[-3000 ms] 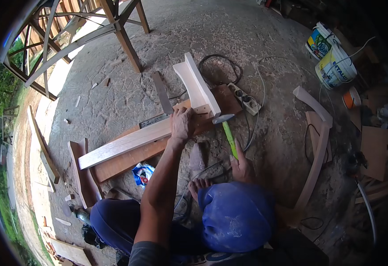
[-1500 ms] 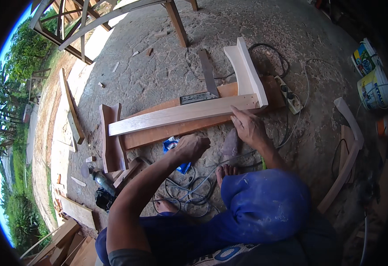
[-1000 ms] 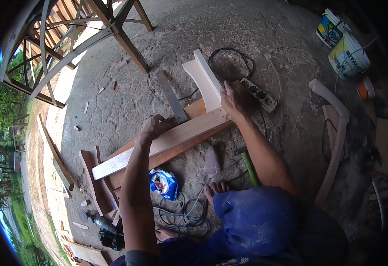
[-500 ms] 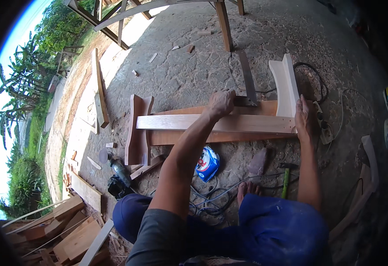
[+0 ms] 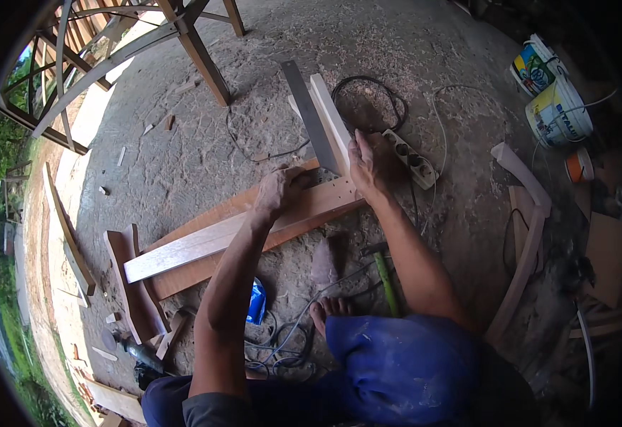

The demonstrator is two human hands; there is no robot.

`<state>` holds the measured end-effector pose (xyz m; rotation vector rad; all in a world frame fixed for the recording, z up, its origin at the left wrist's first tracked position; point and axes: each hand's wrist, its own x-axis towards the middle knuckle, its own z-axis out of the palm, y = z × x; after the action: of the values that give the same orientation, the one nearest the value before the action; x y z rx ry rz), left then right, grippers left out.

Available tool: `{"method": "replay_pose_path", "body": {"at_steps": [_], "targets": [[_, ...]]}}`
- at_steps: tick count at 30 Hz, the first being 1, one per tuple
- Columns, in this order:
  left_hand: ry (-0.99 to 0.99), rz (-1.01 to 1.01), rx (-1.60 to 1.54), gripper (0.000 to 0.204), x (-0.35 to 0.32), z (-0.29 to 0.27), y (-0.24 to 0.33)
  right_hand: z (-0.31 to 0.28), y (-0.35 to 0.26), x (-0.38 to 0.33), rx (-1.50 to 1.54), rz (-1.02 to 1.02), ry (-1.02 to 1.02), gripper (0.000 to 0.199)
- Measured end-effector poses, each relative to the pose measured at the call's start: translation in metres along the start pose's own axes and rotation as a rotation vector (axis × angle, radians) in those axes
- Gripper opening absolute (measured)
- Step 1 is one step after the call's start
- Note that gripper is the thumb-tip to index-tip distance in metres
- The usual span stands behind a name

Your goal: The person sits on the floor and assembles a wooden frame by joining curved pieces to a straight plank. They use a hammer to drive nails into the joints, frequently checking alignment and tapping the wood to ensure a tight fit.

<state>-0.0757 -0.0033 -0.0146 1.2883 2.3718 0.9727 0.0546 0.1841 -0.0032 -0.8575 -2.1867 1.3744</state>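
Fingers of the left hand (image 5: 275, 193) close around the handle end, mostly hidden, of a metal square (image 5: 304, 107), over a long pale board (image 5: 232, 235), while those of the right hand (image 5: 369, 171) grip the near end of a pale crosspiece (image 5: 331, 110), where it meets the board's right end. The square's dark blade points up and away between the two hands, just beside the crosspiece. Beneath the left fingers and the board lies a reddish-brown plank (image 5: 183, 282); down and left of them, at the board's far end, sits a curved brown piece (image 5: 135, 288). Just right of the right fingers is a white power strip (image 5: 410, 160), with a coiled black cable (image 5: 369, 78) above. Below the right fingers, a green-handled hammer (image 5: 387, 285) rests on the rough floor (image 5: 424, 57); a blue packet (image 5: 257, 302) lies below the left. Well out to the right fingers' right stand two buckets (image 5: 558, 117); a wooden frame (image 5: 197, 60) rises up and left of the left fingers.
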Motion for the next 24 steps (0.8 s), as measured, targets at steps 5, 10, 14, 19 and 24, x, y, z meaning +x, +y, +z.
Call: {"method": "replay_pose_path", "body": {"at_steps": [5, 10, 14, 19, 24], "targets": [[-0.036, -0.016, -0.090, 0.029, 0.003, 0.001, 0.006, 0.003, 0.012, 0.005, -0.081, -0.004, -0.029, 0.065], [-0.064, 0.020, -0.141, 0.026, 0.012, 0.006, 0.016, 0.003, 0.024, 0.012, 0.002, 0.059, 0.015, 0.065], [-0.085, 0.005, -0.141, 0.025, 0.014, 0.005, 0.018, 0.002, 0.019, 0.010, 0.037, 0.114, 0.036, 0.066], [-0.045, 0.038, -0.110, 0.025, 0.012, 0.007, 0.014, 0.004, 0.018, 0.011, 0.073, 0.080, 0.095, 0.068], [-0.064, 0.065, -0.112, 0.025, 0.011, 0.008, 0.011, 0.007, 0.022, 0.012, 0.093, 0.059, 0.103, 0.070]]}}
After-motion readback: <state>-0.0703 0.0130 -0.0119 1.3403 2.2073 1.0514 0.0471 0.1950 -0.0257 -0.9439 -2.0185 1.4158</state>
